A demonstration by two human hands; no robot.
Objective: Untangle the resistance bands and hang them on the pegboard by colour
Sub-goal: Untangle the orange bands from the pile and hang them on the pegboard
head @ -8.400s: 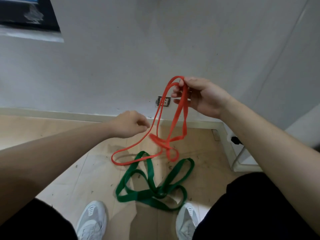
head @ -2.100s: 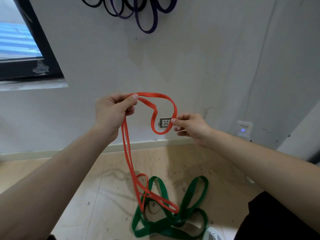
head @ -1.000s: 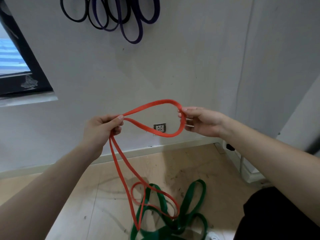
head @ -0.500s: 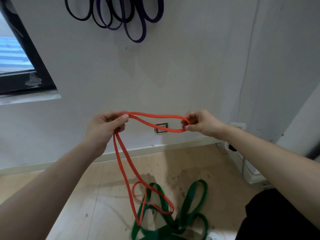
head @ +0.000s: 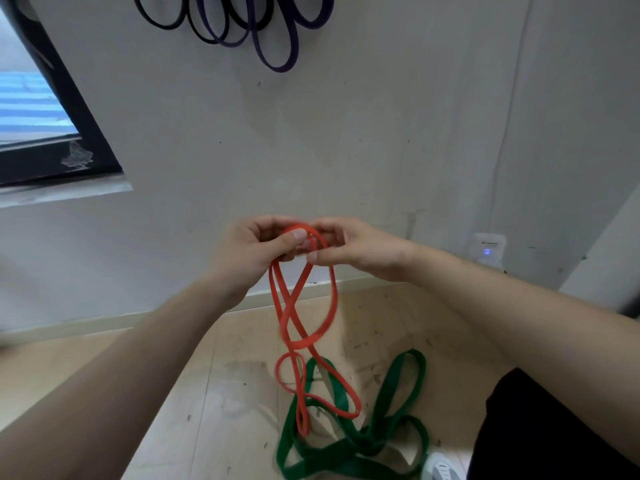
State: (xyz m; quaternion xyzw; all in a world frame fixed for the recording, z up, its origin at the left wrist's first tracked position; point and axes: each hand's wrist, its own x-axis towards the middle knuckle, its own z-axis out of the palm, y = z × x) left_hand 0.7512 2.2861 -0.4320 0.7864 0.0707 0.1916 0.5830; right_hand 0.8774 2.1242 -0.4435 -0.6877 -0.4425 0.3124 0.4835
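Observation:
A thin orange resistance band point(head: 302, 308) hangs in crossed loops from my two hands, which meet in front of the wall. My left hand point(head: 258, 252) pinches the band's top between thumb and fingers. My right hand point(head: 353, 245) touches it from the right and pinches the same upper part. The orange band's lower loops reach down onto a wide green band point(head: 384, 403) lying tangled on the floor. Black bands point(head: 162, 20) and purple bands point(head: 277, 53) hang on the wall at the top; their pegs are out of view.
A dark-framed window point(head: 52, 109) with a pale sill is at the left. A small white device point(head: 488, 249) with a blue light sits on the wall at the right. Pale wooden floor point(head: 221, 393) below, a white shoe point(head: 441, 467) at the bottom edge.
My hands held the band's top loop stretched apart half a second ago; now they have come together and the loop hangs down folded between them.

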